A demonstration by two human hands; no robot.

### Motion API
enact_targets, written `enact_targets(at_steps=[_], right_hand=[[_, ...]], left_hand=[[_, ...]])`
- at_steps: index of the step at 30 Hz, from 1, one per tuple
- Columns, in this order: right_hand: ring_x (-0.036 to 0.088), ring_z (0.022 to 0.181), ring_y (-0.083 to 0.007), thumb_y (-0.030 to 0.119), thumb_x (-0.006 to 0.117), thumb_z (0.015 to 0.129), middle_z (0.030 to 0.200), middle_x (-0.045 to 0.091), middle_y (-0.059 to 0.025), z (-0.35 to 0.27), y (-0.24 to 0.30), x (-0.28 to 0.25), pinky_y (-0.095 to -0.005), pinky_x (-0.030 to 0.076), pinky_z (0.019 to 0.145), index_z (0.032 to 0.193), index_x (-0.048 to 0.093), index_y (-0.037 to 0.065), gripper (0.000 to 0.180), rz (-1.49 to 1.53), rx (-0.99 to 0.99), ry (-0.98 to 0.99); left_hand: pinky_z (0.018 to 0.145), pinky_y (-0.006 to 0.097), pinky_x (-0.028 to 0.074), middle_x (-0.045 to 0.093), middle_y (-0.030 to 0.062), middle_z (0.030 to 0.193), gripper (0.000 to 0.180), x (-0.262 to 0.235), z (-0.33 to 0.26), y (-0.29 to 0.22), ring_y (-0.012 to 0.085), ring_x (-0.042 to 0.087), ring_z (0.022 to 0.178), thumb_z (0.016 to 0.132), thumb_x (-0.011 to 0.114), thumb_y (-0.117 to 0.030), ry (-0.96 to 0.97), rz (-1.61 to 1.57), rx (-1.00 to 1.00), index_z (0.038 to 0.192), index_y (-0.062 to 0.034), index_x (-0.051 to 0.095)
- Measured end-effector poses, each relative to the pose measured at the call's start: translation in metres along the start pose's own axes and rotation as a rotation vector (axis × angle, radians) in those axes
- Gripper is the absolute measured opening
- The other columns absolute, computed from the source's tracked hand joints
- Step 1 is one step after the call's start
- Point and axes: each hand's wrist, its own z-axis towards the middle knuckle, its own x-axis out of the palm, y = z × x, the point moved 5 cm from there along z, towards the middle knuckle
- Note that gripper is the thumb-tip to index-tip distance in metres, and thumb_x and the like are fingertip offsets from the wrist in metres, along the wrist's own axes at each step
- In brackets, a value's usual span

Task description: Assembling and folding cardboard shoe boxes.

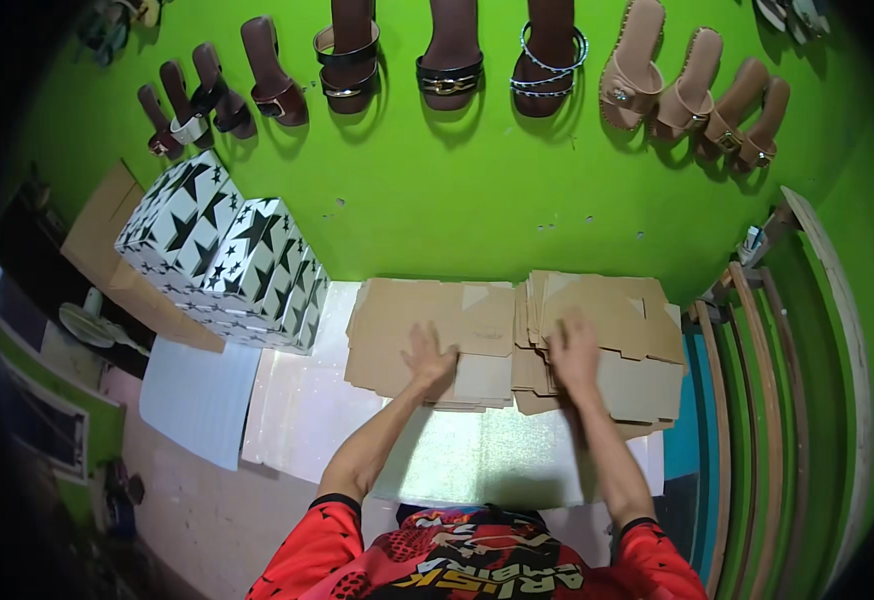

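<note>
A bright green wall (477, 200) is filling most of the room in front of the person, and a row of sandals (447, 60) is hanging along its top, dark brown pairs toward the left and middle, tan ones toward the right. Below the wall a white worktable (297, 410) is stretching across, with a pale sheet (197, 400) drooping off its left end.

On the left part of the table a stack of white boxes with black stars (227, 255) is sitting, piled in slanted rows, with a plain brown board (107, 235) leaning behind it. To the right of the table some curved wooden strips (757, 400) are standing on edge against the wall.

In the middle of the table two piles of flat brown cardboard blanks are lying side by side, touching or nearly so. The left cardboard pile (427, 325) is looking fairly even; the right cardboard pile (617, 340) is fanning out unevenly, its edges slipping past each other.

The person, in a red printed shirt (477, 560), is reaching both bare forearms forward. The left hand (429, 355) is resting flat on the near edge of the left pile, fingers spread wide, gripping nothing. The right hand (573, 352) is pressing palm-down on the left side of the right pile, fingers loosely apart, also grasping nothing.
</note>
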Motion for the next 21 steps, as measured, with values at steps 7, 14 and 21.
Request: enact_targets(at_steps=[7, 14, 21], right_hand=[[0.031, 0.152, -0.0498, 0.049, 0.069, 0.094, 0.165, 0.029, -0.0348, -0.047, 0.072, 0.150, -0.0544, 0.030, 0.124, 0.158, 0.044, 0.010, 0.079, 0.050, 0.163, 0.362], [0.032, 0.150, -0.0502, 0.060, 0.067, 0.092, 0.164, 0.030, -0.0361, -0.037, 0.064, 0.183, -0.0576, 0.025, 0.124, 0.162, 0.039, 0.009, 0.091, -0.147, 0.390, 0.195], [0.040, 0.143, -0.0421, 0.062, 0.080, 0.077, 0.157, 0.045, -0.0205, -0.039, 0.095, 0.206, -0.0590, 0.028, 0.117, 0.156, 0.045, 0.010, 0.101, -0.305, 0.324, 0.282]], left_hand=[[0.127, 0.066, 0.001, 0.007, 0.0256, 0.175, 0.098, -0.077, 0.009, 0.126, 0.0377, 0.002, 0.163, 0.093, 0.058, -0.054, -0.009, 0.088, -0.214, 0.168, -0.0038, 0.017], [0.115, 0.079, -0.015, -0.002, 0.0137, 0.178, 0.093, -0.105, 0.030, 0.164, 0.0362, -0.012, 0.163, 0.097, 0.039, -0.078, 0.003, 0.591, 0.123, 0.171, -0.0244, 0.017], [0.118, 0.076, -0.012, -0.003, 0.0161, 0.178, 0.108, -0.116, 0.062, 0.197, 0.0350, -0.010, 0.163, 0.092, 0.036, -0.086, 0.118, 0.473, -0.005, 0.171, -0.0173, 0.008]])
